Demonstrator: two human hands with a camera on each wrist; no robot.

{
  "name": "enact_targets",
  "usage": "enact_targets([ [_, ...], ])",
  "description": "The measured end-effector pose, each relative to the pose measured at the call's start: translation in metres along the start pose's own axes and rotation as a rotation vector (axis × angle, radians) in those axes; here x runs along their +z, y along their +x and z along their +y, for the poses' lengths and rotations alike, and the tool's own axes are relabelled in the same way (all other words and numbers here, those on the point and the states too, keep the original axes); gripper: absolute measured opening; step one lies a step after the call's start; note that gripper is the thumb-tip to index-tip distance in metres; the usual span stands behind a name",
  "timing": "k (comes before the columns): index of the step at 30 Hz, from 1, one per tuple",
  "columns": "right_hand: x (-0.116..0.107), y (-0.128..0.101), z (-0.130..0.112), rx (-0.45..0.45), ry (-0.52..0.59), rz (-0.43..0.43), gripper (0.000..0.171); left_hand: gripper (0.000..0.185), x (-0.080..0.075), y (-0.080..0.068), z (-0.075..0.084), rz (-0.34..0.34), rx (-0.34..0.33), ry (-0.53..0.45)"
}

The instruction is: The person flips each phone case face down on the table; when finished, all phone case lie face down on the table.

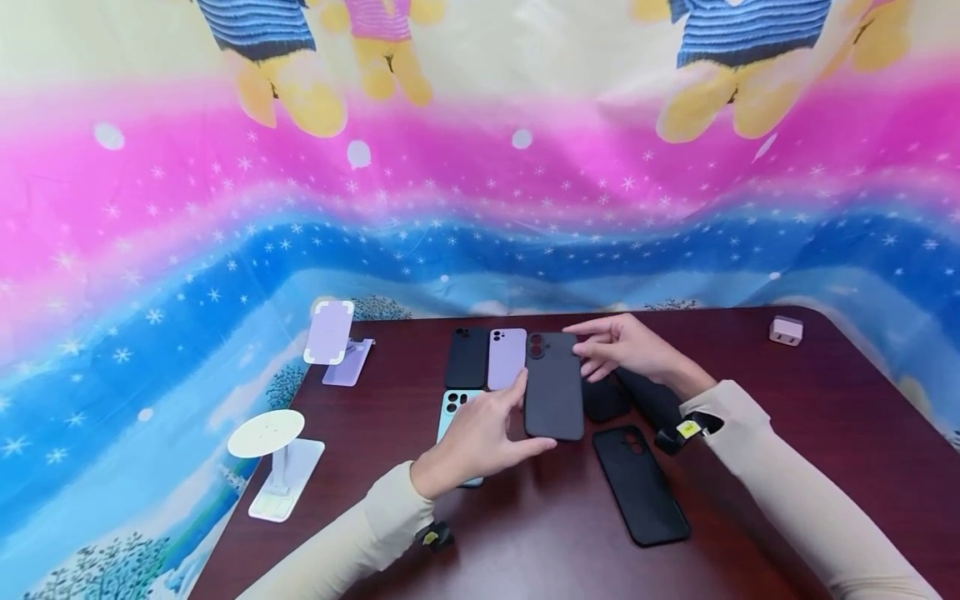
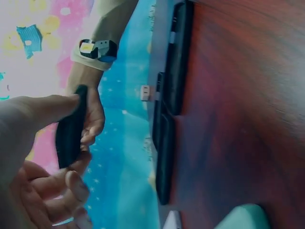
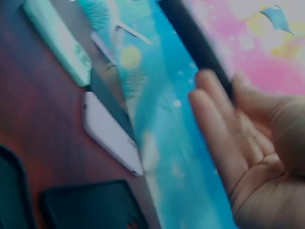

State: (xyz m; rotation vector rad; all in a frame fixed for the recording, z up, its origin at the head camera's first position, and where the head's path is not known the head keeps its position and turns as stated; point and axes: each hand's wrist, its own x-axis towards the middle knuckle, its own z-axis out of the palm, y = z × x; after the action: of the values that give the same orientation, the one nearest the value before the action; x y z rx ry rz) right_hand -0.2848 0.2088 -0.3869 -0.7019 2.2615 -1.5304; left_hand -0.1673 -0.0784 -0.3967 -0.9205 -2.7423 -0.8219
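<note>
Dark grey case [image 1: 553,387], reddish-brown table [image 1: 825,433]

A dark wooden table [image 1: 825,433] carries phone cases [image 1: 640,485], two white stands [image 1: 279,467] and a charger [image 1: 785,331].

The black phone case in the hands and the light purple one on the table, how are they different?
The black phone case is dark; the light purple case is pale. The black one is held up off the table by the left hand and right hand; the purple one lies flat, untouched. The black one looks bigger. Both show a camera cutout at the top.
</note>
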Motion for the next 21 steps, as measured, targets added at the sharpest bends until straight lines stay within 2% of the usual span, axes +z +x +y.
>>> enact_targets([
  [4,0.019,0.009,0.005,0.085,-0.063,-0.071,0.051,0.104,0.002,-0.007,-0.007,-0.132,-0.072,0.058],
  [9,0.039,0.020,0.010,0.168,-0.046,-0.108,0.046,0.107,0.012,-0.012,-0.019,-0.236,-0.110,0.056],
  [13,0.054,0.027,0.021,0.245,-0.016,-0.117,0.043,0.105,0.020,-0.017,-0.027,-0.301,-0.122,0.032],
  [17,0.067,0.033,0.033,0.287,-0.014,-0.129,0.040,0.104,0.026,-0.020,-0.029,-0.347,-0.133,0.093],
  [21,0.075,0.033,0.038,0.325,-0.034,-0.132,0.038,0.100,0.031,-0.022,-0.028,-0.379,-0.114,0.146],
])
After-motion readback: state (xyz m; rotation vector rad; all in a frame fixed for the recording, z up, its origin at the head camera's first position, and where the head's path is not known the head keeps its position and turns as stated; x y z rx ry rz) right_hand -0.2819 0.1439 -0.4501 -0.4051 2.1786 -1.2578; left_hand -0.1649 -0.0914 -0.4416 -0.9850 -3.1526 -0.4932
